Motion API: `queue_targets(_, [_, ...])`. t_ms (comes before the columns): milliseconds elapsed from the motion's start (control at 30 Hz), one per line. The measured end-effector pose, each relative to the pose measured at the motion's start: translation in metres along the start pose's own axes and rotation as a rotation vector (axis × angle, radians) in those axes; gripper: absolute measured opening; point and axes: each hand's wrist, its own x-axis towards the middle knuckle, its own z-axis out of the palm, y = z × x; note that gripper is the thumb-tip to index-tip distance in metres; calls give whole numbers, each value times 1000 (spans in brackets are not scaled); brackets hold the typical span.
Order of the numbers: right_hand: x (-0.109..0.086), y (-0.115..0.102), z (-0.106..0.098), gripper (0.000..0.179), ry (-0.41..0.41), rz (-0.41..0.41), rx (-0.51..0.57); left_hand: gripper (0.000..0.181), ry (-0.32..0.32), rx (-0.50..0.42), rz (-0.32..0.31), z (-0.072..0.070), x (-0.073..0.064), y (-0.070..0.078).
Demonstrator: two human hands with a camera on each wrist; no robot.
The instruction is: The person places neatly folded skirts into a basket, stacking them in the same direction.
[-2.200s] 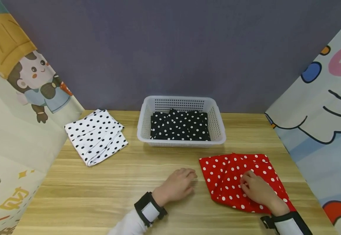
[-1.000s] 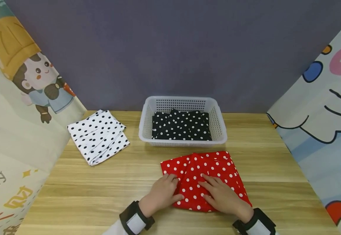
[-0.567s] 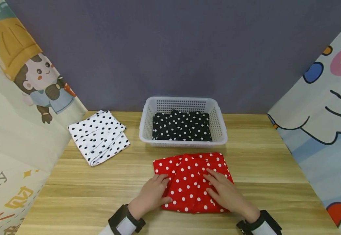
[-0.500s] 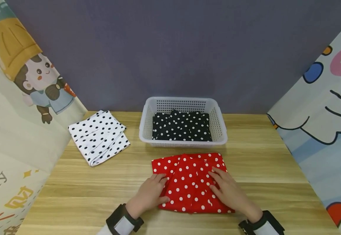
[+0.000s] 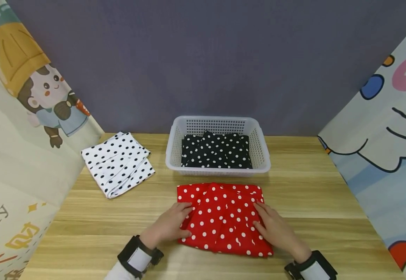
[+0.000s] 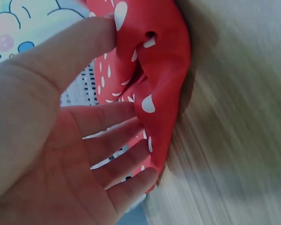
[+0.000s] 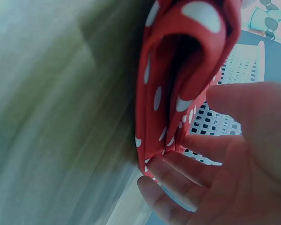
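Note:
A folded red cloth with white polka dots (image 5: 220, 217) lies on the wooden table in front of the basket. At its left edge rests my left hand (image 5: 169, 223), fingers extended and fingertips touching the fabric. My right hand (image 5: 276, 229) lies along the opposite edge, its fingers spread and nearly straight. Seen from the left wrist, the thumb and fingertips meet the rounded side of the red cloth (image 6: 159, 79). In the right wrist view, stacked layers and an open fold of the red cloth (image 7: 154, 108) show beside the fingers.
Behind the red cloth stands a white perforated plastic basket (image 5: 264, 155), with a folded black dotted cloth (image 5: 217, 151) inside. A folded white cloth with black dots (image 5: 117, 165) lies at the back left. A grey panel (image 5: 203, 58) closes off the table's far side.
The red cloth has moved from the right to the middle and turned squarer to the basket. Both hands have come to its sides; the left hand has shifted left.

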Motion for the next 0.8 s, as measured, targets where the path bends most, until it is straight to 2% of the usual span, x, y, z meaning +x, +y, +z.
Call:
queue_targets(200, [7, -4, 2, 62, -6, -9, -28, 69, -33, -53, -15, -3, 2, -8])
queue_targets(433, [14, -8, 4, 65, -35, 28, -58, 75, -76, -105, -38, -6, 2, -10])
queue_targets(800, [21, -10, 7, 68, -38, 60, -95, 78, -91, -116, -58, -8, 1, -9])
